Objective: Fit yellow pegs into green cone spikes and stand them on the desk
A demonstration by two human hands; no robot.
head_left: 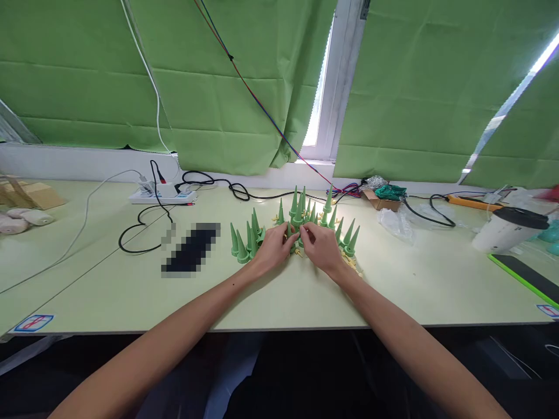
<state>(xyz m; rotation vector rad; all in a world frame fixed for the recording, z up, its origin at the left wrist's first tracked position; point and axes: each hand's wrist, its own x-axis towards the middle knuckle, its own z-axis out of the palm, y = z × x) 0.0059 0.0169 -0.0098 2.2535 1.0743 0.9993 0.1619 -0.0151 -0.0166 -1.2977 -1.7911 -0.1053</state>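
Both grips amid green cones (297,224)

A long pale green tabletop (109,279) stands against a white wall below the window (325,105). Green curtains (244,75) cover most of the window, and bright daylight comes through the narrow gaps between them. Under the tabletop it is dark.

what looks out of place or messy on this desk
Nothing is spilled or broken. The green cones stand upright around both hands, left hand and right hand. Only the black cable sprawls in loose loops.
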